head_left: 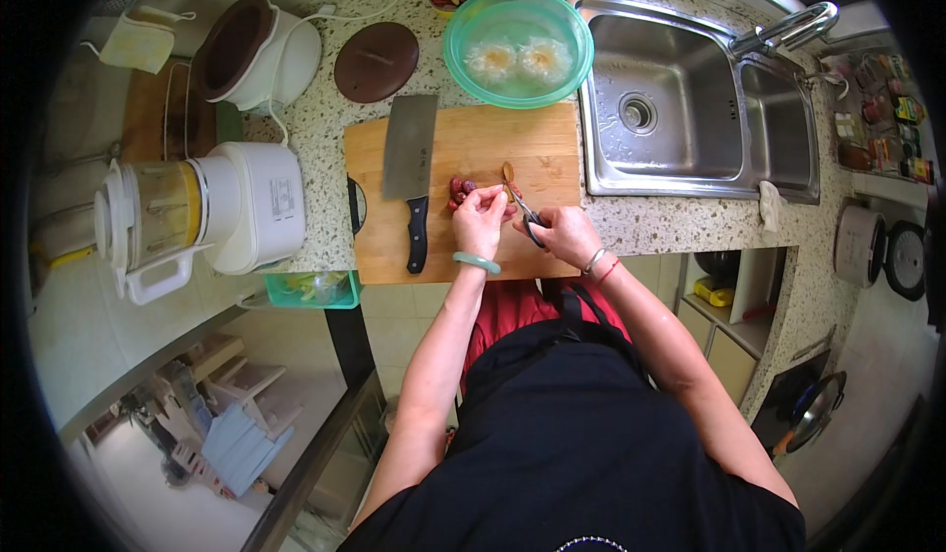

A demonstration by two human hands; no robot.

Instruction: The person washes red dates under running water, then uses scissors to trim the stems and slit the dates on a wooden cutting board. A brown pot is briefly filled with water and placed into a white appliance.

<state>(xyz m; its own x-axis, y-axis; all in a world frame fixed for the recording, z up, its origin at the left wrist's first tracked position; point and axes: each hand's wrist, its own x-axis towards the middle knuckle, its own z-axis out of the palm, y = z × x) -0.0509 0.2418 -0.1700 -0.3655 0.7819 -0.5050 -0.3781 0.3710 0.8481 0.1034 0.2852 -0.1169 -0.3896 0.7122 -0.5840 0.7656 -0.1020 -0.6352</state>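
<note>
My right hand (569, 236) grips the black-handled scissors (522, 203) over the wooden cutting board (540, 138). The blades point up and left, toward my left hand (480, 219). The left thumb and fingers are pinched together near the blades; what they hold is too small to make out. Beside the left fingers lies a small cluster of dark red dates (459, 189). A small orange-brown oval piece (508, 172) shows just beyond the scissor tips. To the left, a cleaver (410, 148) lies flat on the board, its black handle toward me.
Behind the board stands a green basin (453, 71) holding two pale, frilly clumps in water. A double steel sink (601, 148) is at right. A brown lid (376, 62), a white pot (286, 59) and a blender (258, 207) stand left. A green bin (345, 302) hangs below the counter edge.
</note>
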